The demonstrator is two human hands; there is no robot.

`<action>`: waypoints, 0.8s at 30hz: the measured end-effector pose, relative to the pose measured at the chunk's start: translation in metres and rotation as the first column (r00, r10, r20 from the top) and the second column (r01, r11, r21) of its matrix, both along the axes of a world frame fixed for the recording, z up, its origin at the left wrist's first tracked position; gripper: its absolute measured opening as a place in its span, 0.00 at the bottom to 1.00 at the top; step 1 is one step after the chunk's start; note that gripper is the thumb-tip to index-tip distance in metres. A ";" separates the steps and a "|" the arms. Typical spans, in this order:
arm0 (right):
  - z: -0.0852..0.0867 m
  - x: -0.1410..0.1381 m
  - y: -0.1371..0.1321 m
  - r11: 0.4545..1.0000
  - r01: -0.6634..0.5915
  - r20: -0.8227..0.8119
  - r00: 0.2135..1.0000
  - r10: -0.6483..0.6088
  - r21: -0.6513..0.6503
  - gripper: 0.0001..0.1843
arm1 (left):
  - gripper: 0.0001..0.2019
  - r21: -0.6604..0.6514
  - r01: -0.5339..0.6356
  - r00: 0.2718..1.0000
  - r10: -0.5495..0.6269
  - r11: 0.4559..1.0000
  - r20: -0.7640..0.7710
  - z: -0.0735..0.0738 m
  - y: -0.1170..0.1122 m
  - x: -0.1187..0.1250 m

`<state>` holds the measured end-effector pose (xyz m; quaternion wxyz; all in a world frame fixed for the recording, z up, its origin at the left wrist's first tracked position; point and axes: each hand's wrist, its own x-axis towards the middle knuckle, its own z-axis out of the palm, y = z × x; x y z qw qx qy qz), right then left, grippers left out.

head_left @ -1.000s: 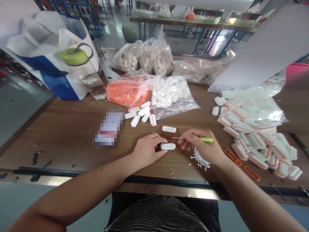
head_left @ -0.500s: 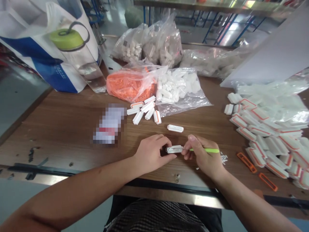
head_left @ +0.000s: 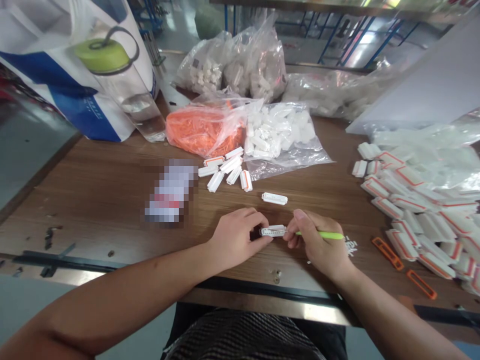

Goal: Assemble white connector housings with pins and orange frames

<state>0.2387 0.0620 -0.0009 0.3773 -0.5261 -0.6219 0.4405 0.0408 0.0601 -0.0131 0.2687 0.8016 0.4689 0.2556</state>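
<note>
Near the front of the table, my left hand (head_left: 237,235) pinches one end of a small white slotted plastic housing (head_left: 273,232) between thumb and fingers. My right hand (head_left: 315,239) is closed round a thin tool with a lime-green handle (head_left: 330,235). The tool's fine metal tip lies against the housing's upper face; its exact contact point is too small to make out. Just beyond my hands lies another white housing (head_left: 275,198). Tiny white scraps (head_left: 351,246) are scattered beside my right hand.
Farther back are a bag of orange rings (head_left: 202,131) and a bag of white parts (head_left: 279,127). Many orange-edged housings (head_left: 416,210) pile up at right, near two loose orange frames (head_left: 421,284). A green-lidded bottle (head_left: 129,95) stands at left, behind a blurred-out flat object (head_left: 170,192).
The view has shifted slightly. Both hands keep the same hold on the housing and the tool, with hardly any visible movement.
</note>
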 end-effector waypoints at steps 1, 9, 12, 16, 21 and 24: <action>0.001 0.000 -0.001 1.000 -0.004 0.022 1.000 0.004 0.014 0.27 | 0.06 0.000 0.002 1.000 -0.002 1.000 0.008 0.000 0.000 0.000; 0.010 -0.005 -0.006 0.970 -0.109 0.279 0.959 0.046 0.215 0.23 | 0.07 -0.056 -0.012 1.000 0.013 0.998 0.023 -0.002 0.000 0.001; 0.009 -0.005 -0.006 0.977 -0.078 0.240 0.970 0.028 0.199 0.24 | 0.06 -0.058 -0.010 1.000 0.011 0.998 0.023 -0.001 0.000 0.001; 0.001 -0.002 -0.007 0.995 0.013 0.134 0.991 -0.027 0.104 0.26 | 0.06 -0.035 0.000 1.000 0.001 0.999 0.024 -0.001 0.000 0.001; 0.000 -0.001 -0.008 0.993 0.009 0.142 0.989 -0.025 0.116 0.26 | 0.07 -0.043 -0.001 1.000 0.001 0.999 0.013 -0.001 0.000 0.001; 0.004 -0.003 -0.007 0.984 -0.051 0.227 0.974 0.011 0.173 0.25 | 0.07 -0.051 -0.001 1.000 0.001 0.999 0.018 -0.002 0.001 0.001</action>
